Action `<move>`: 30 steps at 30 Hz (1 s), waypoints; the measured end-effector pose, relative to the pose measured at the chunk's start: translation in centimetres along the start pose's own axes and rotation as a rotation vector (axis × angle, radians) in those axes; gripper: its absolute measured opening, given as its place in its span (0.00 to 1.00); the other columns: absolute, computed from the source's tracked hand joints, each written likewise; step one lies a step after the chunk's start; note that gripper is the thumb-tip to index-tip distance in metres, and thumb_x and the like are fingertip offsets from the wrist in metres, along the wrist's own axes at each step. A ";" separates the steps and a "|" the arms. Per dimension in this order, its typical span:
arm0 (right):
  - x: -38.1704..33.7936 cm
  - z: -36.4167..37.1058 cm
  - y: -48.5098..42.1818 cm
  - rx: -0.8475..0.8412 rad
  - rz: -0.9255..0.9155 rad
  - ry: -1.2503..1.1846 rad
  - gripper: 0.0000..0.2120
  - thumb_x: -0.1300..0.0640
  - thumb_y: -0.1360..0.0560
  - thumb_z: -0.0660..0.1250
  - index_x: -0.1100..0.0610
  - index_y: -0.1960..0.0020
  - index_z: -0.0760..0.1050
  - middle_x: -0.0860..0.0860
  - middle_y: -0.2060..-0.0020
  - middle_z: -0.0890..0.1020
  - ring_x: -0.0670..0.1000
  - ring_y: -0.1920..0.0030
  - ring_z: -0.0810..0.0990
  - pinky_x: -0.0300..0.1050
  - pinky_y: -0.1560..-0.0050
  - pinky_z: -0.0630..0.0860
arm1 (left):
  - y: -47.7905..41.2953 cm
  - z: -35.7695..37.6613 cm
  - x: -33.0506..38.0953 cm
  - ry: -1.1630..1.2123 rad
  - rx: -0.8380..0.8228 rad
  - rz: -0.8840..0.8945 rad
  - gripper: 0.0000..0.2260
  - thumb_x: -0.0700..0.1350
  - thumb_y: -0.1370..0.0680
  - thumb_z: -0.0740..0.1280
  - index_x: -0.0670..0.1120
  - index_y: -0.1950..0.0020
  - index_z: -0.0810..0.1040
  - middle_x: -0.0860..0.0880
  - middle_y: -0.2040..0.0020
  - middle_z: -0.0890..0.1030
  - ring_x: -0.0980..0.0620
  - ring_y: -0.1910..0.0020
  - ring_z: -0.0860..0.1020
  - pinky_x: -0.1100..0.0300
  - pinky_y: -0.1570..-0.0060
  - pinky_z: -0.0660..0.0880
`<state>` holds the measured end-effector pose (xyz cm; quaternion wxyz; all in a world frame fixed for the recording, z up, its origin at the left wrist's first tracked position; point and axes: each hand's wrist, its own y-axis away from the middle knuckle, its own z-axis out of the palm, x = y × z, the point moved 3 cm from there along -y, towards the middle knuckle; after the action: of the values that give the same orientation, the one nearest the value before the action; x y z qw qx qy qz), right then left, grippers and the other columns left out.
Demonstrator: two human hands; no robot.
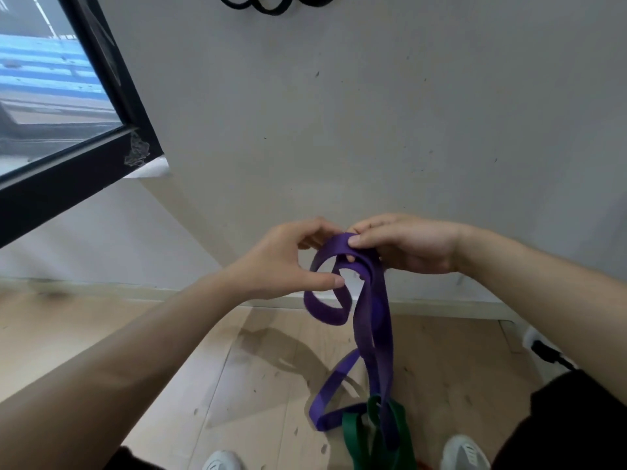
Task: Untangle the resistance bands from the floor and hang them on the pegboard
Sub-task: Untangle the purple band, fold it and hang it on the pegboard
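Observation:
A purple resistance band hangs in front of me in several loops. My right hand pinches its top loop between thumb and fingers. My left hand is just left of it, fingers curled around a smaller purple loop with the thumb against it. Lower down the purple band trails toward the wooden floor and passes through a green resistance band near my feet. Black bands hang on the wall at the top edge; whatever holds them is out of view.
A grey wall stands straight ahead with a skirting board at its foot. A black-framed window is on the left. A white socket with a black plug sits low on the right. My two pale shoes are at the bottom.

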<state>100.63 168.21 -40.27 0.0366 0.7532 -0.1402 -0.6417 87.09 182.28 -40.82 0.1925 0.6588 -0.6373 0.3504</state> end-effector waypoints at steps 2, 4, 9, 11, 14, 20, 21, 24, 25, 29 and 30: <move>0.2 -0.1 0.1 -0.031 0.006 0.023 0.14 0.55 0.25 0.68 0.62 0.44 0.77 0.58 0.53 0.80 0.56 0.52 0.78 0.49 0.49 0.74 | 0.0 0.3 -0.3 0.070 -0.020 -0.046 0.21 0.46 0.31 0.81 0.49 0.41 0.79 0.52 0.48 0.84 0.53 0.48 0.83 0.54 0.41 0.79; 0.3 -0.2 0.2 -0.061 -0.004 0.021 0.09 0.56 0.26 0.69 0.59 0.48 0.79 0.55 0.55 0.82 0.55 0.54 0.79 0.49 0.48 0.74 | 0.1 0.6 -0.5 0.109 -0.041 -0.093 0.19 0.46 0.31 0.81 0.48 0.44 0.79 0.51 0.52 0.84 0.55 0.53 0.82 0.58 0.47 0.79; 0.7 -0.4 0.4 -0.128 -0.027 0.028 0.07 0.60 0.27 0.70 0.57 0.49 0.81 0.54 0.55 0.83 0.53 0.54 0.81 0.49 0.47 0.76 | 0.3 0.8 -0.5 0.249 -0.031 -0.144 0.21 0.41 0.31 0.81 0.46 0.42 0.76 0.45 0.52 0.85 0.50 0.56 0.83 0.54 0.50 0.80; 1.0 -0.4 0.3 -0.137 -0.031 0.023 0.07 0.61 0.28 0.71 0.57 0.50 0.82 0.55 0.55 0.83 0.53 0.53 0.81 0.49 0.47 0.77 | 0.4 0.6 -0.4 0.262 -0.015 -0.145 0.20 0.39 0.30 0.80 0.45 0.42 0.77 0.43 0.52 0.86 0.46 0.55 0.85 0.53 0.50 0.82; 1.4 -0.4 0.2 -0.124 -0.050 0.017 0.06 0.62 0.29 0.73 0.55 0.53 0.83 0.53 0.58 0.83 0.52 0.55 0.81 0.45 0.49 0.79 | 0.6 0.5 0.0 0.270 0.036 -0.135 0.17 0.39 0.31 0.81 0.45 0.45 0.80 0.42 0.53 0.85 0.50 0.57 0.83 0.56 0.52 0.81; 2.4 0.0 -0.5 -0.153 -0.071 -0.010 0.08 0.62 0.31 0.75 0.57 0.52 0.81 0.56 0.55 0.82 0.56 0.51 0.80 0.49 0.46 0.77 | 0.5 -0.4 0.7 0.277 0.174 -0.131 0.12 0.36 0.31 0.80 0.44 0.50 0.85 0.46 0.55 0.87 0.47 0.56 0.85 0.58 0.51 0.81; 2.7 0.2 -0.6 -0.169 -0.064 -0.025 0.10 0.61 0.31 0.75 0.59 0.51 0.80 0.57 0.54 0.82 0.57 0.48 0.80 0.50 0.44 0.78 | 0.6 -0.7 0.8 0.280 0.198 -0.126 0.12 0.36 0.32 0.80 0.45 0.50 0.85 0.46 0.55 0.87 0.50 0.56 0.85 0.60 0.52 0.81; 3.9 0.5 -0.9 -0.230 -0.023 -0.038 0.10 0.63 0.29 0.74 0.61 0.50 0.77 0.61 0.49 0.81 0.60 0.44 0.80 0.55 0.39 0.77 | 0.8 -1.9 1.0 0.310 0.259 -0.117 0.14 0.38 0.34 0.82 0.47 0.50 0.85 0.47 0.55 0.87 0.53 0.56 0.84 0.62 0.52 0.79; 4.3 0.5 -1.0 -0.245 -0.010 -0.022 0.09 0.65 0.28 0.73 0.61 0.49 0.77 0.61 0.48 0.81 0.60 0.44 0.80 0.56 0.37 0.77 | 0.9 -2.4 0.9 0.330 0.281 -0.111 0.15 0.41 0.35 0.82 0.48 0.51 0.86 0.48 0.55 0.87 0.53 0.55 0.84 0.62 0.52 0.79; 5.5 0.2 -1.2 -0.212 0.044 0.045 0.12 0.64 0.27 0.72 0.59 0.44 0.79 0.58 0.47 0.82 0.57 0.43 0.80 0.60 0.33 0.73 | 1.5 -4.5 0.5 0.404 0.357 -0.070 0.15 0.48 0.39 0.79 0.51 0.52 0.86 0.51 0.56 0.87 0.54 0.55 0.83 0.64 0.52 0.78; 5.7 -0.1 -1.1 -0.184 0.064 0.053 0.13 0.62 0.28 0.73 0.60 0.43 0.79 0.58 0.47 0.82 0.57 0.43 0.80 0.61 0.31 0.72 | 1.6 -4.9 0.3 0.409 0.373 -0.068 0.15 0.46 0.38 0.79 0.51 0.52 0.86 0.52 0.56 0.87 0.54 0.55 0.83 0.65 0.51 0.77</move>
<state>101.66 167.79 -45.98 0.1298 0.7584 -0.1037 -0.6302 84.45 185.31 -37.55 0.2040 0.6194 -0.4872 0.5808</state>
